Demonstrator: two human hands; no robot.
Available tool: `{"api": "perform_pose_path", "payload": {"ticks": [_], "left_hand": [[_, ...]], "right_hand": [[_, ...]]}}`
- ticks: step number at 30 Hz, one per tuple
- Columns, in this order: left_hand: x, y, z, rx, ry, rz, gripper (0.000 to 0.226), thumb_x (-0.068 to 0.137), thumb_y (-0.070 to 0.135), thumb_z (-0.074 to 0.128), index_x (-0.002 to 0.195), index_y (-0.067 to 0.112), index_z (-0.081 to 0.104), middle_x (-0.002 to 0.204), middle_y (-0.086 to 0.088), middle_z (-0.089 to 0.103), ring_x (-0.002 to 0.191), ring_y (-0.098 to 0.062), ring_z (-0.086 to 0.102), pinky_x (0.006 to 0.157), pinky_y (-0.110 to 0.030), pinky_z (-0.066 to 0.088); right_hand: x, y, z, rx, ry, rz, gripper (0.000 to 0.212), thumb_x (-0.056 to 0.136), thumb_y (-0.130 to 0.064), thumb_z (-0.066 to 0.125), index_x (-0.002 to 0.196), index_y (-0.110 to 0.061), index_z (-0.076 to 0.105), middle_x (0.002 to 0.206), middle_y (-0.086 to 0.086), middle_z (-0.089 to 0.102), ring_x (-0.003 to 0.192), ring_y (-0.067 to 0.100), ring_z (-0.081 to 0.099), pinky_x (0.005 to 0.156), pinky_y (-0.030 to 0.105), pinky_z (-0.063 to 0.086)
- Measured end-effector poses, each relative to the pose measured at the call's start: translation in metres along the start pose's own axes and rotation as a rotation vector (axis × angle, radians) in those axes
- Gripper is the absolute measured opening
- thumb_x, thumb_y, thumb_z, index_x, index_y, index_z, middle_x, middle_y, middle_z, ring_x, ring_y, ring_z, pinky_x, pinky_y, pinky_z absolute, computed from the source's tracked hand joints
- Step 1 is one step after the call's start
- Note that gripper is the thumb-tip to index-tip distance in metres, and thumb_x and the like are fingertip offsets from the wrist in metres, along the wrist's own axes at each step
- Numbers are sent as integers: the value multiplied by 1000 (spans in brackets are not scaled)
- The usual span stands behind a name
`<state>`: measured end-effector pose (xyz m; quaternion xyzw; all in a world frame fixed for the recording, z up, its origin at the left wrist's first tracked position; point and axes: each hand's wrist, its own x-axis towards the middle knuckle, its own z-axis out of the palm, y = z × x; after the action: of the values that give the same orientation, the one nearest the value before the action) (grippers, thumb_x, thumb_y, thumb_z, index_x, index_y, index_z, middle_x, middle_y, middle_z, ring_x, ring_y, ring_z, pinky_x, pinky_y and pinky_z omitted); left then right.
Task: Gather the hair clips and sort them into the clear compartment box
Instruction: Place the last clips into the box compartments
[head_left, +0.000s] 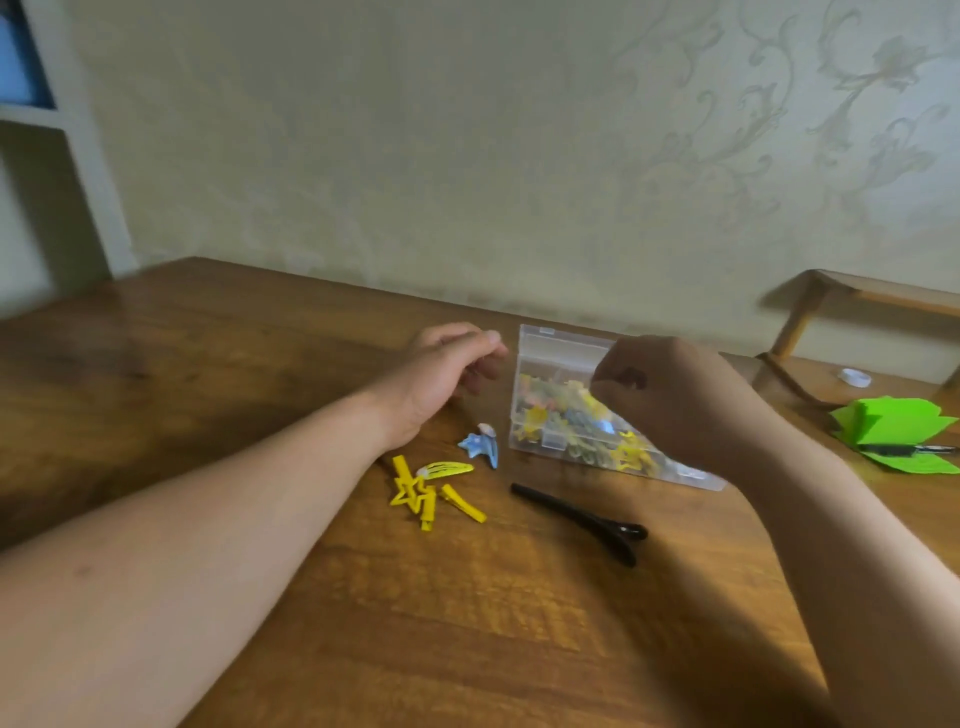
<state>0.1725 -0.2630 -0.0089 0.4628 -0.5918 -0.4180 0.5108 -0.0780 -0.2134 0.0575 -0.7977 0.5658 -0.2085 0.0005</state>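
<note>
Clear compartment box (550, 358): lid raised, set on the wooden table (260, 364); already well filled with mixed coloured clips. Judged light, rigid and slick-walled, liable to slide if pushed; best steadied at a side wall.

Right hand (670, 395): held over the box's open compartments, fingers curled downward. Whether a clip is pinched cannot be told; the fingertips are hidden behind the knuckles.

Left hand (447, 374): hovering just beside the box's left wall, loosely curled, nothing seen in it; not touching the box as far as can be made out.

Blue clip (480, 444): lying just below the left hand, near the box's front corner. Judged small, light, stiff; to be pinched across its body.

Yellow clips (431, 488): a small heap, including a star shape and flat snap clips, lying nearer the wrist of the left arm. Thin and flat; an edge must be lifted by a fingernail.

Black clip (582, 517): long, narrow, lying below the right hand, apart from the heap. Judged springy; to be taken at mid-length.
</note>
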Motion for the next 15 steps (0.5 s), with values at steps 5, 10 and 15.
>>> {"api": "perform_pose_path", "payload": {"ticks": [5, 10, 15], "left_hand": [[1, 0, 0, -15, -6, -14, 31, 106, 31, 60, 108, 6, 79, 86, -3, 72, 73, -15, 60, 62, -25, 44], [3, 2, 1, -68, -23, -40, 43, 93, 43, 66, 108, 4, 79, 82, 1, 70, 70, -14, 56, 59, -22, 42], [7, 1, 2, -22, -13, -18, 31, 104, 34, 63, 106, 8, 80, 83, 2, 72, 64, -9, 56, 60, -24, 40]], "right_hand": [[-9, -43, 34, -10, 56, -331, 13, 99, -34, 67, 105, -37, 78, 106, -15, 69, 100, 12, 58, 85, 37, 45], [-16, -72, 58, -122, -64, -539, 26, 94, -43, 60, 116, -44, 72, 118, -18, 64, 121, 16, 50, 93, 43, 42], [-17, -82, 72, -183, -14, -616, 24, 97, -36, 55, 110, -38, 75, 117, -16, 66, 123, 20, 52, 89, 41, 38]]}}
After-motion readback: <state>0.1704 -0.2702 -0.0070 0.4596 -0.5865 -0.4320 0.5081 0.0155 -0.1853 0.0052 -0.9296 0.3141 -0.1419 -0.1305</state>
